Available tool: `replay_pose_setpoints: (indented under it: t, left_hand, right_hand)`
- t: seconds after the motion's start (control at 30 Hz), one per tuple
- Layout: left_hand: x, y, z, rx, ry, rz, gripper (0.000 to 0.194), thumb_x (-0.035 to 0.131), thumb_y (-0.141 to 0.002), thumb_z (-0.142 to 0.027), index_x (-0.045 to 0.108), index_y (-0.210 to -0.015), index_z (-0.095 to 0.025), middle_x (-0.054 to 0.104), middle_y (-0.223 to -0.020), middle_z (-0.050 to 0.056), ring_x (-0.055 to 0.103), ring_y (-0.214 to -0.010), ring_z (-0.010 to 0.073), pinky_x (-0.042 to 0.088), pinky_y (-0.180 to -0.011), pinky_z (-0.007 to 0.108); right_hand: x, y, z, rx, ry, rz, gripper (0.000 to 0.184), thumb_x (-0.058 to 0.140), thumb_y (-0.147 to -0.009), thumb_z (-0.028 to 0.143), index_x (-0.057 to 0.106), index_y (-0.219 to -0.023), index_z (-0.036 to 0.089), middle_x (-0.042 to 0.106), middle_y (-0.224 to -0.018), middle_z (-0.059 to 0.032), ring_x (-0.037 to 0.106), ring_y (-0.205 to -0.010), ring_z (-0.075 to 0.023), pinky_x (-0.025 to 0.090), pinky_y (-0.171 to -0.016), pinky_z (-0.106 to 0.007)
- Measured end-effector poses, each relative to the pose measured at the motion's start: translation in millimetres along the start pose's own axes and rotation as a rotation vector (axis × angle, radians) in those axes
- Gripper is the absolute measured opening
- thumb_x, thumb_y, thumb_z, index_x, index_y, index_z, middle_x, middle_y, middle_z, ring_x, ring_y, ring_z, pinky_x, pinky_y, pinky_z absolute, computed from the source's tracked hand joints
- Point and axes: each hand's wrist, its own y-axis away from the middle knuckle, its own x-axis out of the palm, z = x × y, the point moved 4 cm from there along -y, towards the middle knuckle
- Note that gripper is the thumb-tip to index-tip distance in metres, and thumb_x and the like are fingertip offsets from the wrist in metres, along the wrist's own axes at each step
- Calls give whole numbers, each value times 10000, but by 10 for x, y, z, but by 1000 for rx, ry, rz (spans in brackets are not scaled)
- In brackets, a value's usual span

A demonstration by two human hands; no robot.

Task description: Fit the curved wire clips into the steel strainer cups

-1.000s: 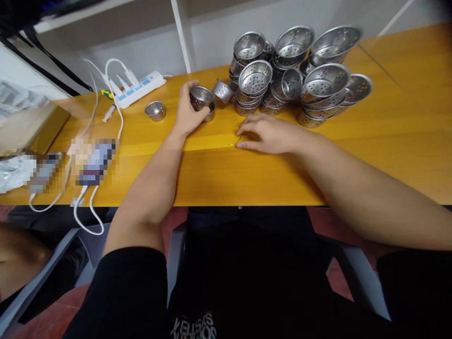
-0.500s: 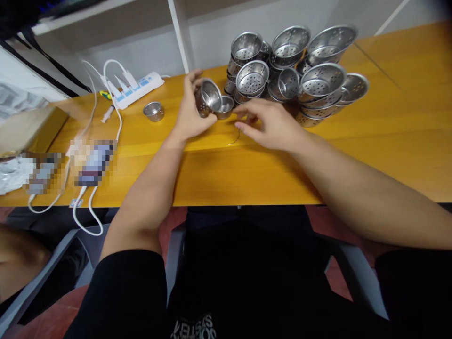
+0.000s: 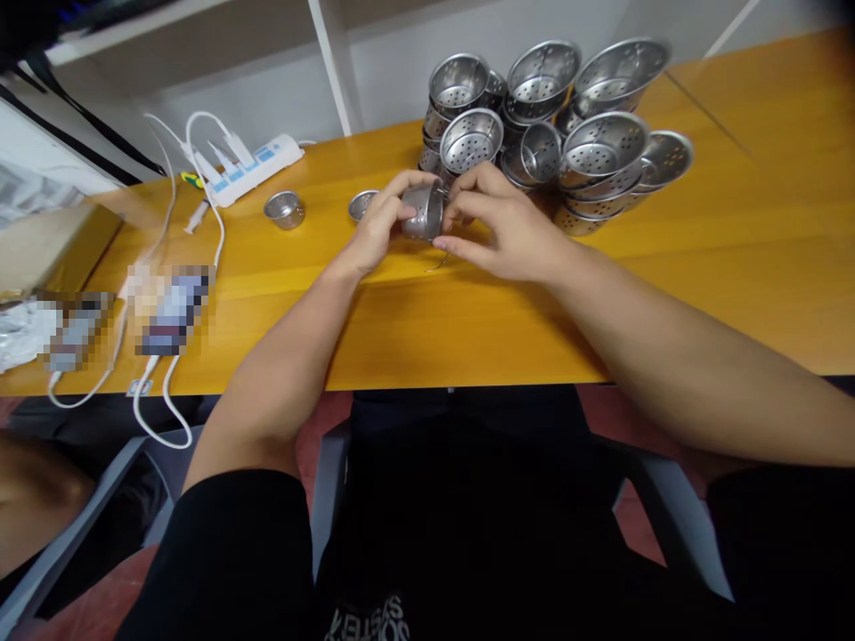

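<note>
Both hands meet over the orange table (image 3: 468,329). My left hand (image 3: 378,233) and my right hand (image 3: 508,233) grip a small perforated steel cup (image 3: 422,212) between them, lying on its side just above the tabletop. Fingers of both hands are curled round its rim. A thin wire loop (image 3: 437,263) lies on the table right under the cup. A shallow steel cup (image 3: 362,204) rests on the table just left of my left hand.
A heap of several perforated steel baskets (image 3: 554,133) fills the table behind my hands. Another small steel cup (image 3: 284,210) stands further left, near a white power strip (image 3: 250,166) with white cables (image 3: 160,392). Blurred items lie at the table's left end.
My left hand lifted the cup off the table and carried it right; the shallow cup stayed behind. My right hand rose from the wire loop and closed on the cup.
</note>
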Motion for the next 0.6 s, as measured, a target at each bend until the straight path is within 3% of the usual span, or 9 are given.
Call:
replay_pose_setpoints:
  t: [0.1, 0.23, 0.4, 0.53, 0.6]
  left_hand:
    - [-4, -11, -16, -35, 60, 90, 500, 676, -1170, -723, 815, -1464, -343, 919, -1355, 51, 893, -1410, 427, 735, -1266, 659]
    - [-78, -25, -100, 14, 58, 79, 462, 754, -1120, -701, 837, -1389, -334, 907, -1431, 39, 839, -1527, 437, 660, -1386, 676]
    - [-63, -39, -85, 8, 97, 104, 577, 777, -1026, -844, 852, -1344, -368, 905, -1409, 27, 833, -1522, 456, 664, -1353, 699]
    - [-132, -59, 135, 31, 165, 56, 807, 603, -1008, -1037, 834, -1305, -323, 885, -1335, 66, 874, -1411, 461, 708, -1257, 693]
    - [-240, -85, 315, 7, 129, 26, 874, 453, -1051, -1063, 762, -1398, -324, 856, -1359, 97, 869, -1375, 464, 725, -1177, 700]
  right_hand:
    - [1, -6, 3, -13, 45, -29, 595, 699, -1178, 876, 865, -1522, 419, 745, -1701, -150, 617, -1640, -558, 546, -1374, -784]
    - [4, -4, 22, -8, 73, -45, 581, 770, -1176, 803, 840, -1619, 434, 744, -1710, -164, 623, -1645, -595, 551, -1356, -820]
    - [10, -2, 21, -6, 26, -89, 555, 717, -1192, 832, 897, -1518, 420, 783, -1627, -179, 658, -1611, -563, 556, -1374, -815]
    - [29, -4, 22, -55, -117, -94, 610, 729, -1136, 946, 937, -1340, 410, 801, -1602, -168, 749, -1493, -531, 613, -1319, -789]
    - [34, -4, 14, -74, -172, -88, 626, 733, -1118, 977, 937, -1290, 410, 801, -1615, -157, 767, -1468, -518, 628, -1300, -785]
